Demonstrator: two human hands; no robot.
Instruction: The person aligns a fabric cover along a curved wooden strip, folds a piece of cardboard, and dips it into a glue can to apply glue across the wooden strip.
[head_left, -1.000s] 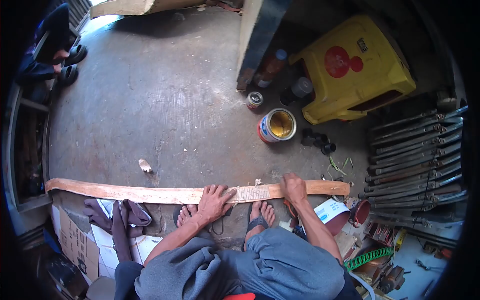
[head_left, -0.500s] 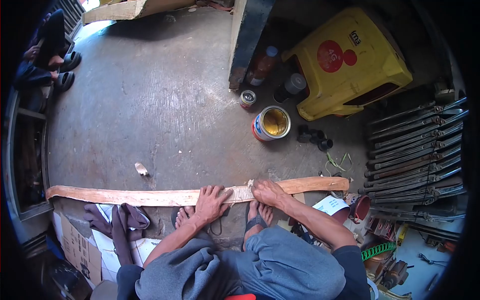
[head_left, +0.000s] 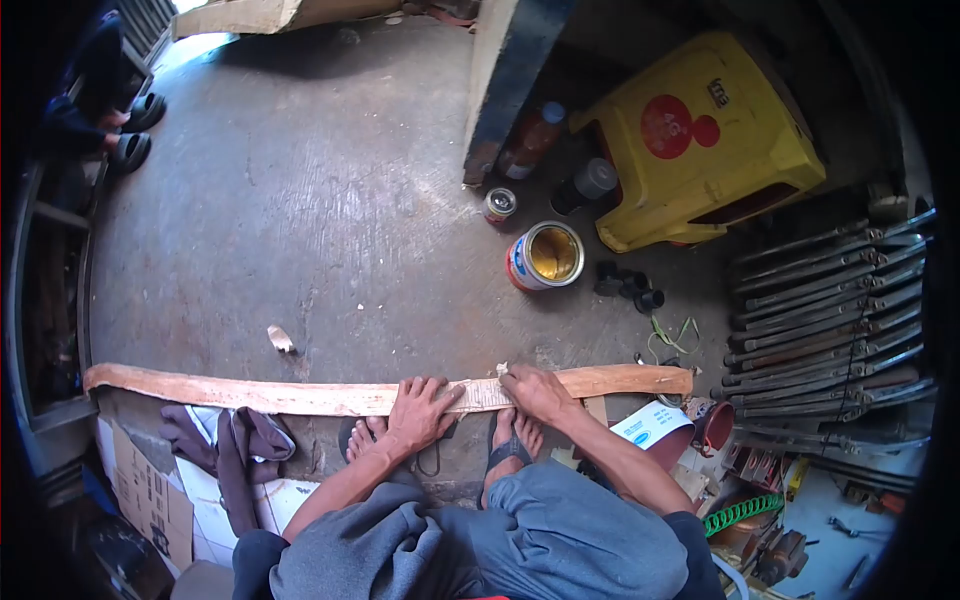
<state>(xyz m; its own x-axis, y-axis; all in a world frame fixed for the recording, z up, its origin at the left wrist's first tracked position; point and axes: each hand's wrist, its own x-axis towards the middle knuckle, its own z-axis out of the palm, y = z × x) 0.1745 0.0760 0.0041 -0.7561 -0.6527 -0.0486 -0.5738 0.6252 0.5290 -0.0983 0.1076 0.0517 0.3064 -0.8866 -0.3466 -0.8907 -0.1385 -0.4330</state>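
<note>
A long, flat, tan strip (head_left: 240,393) of material I cannot name for sure lies crosswise in front of my feet, slightly curved, with a paler rough patch (head_left: 483,394) near its middle. My left hand (head_left: 420,408) rests on the strip just left of that patch, its fingers stretched out and pressing down. At the patch's right end, my right hand (head_left: 540,395) is closed, fingertips down on the strip. A small pale wad (head_left: 502,370) pokes out at those fingertips; the rest of it is hidden.
An opened can (head_left: 545,257), a smaller can (head_left: 499,205), a dark-capped bottle (head_left: 585,187) and a yellow plastic stool (head_left: 700,140) stand ahead to the right. Metal bars (head_left: 830,320) are stacked at far right. Dark cloth (head_left: 235,450) lies at left. Another person's feet (head_left: 130,135) show upper left.
The camera view has shifted slightly. My right forearm has swung a little inward, while the right fingers stay at the patch's end. My left hand keeps its place on the strip.
</note>
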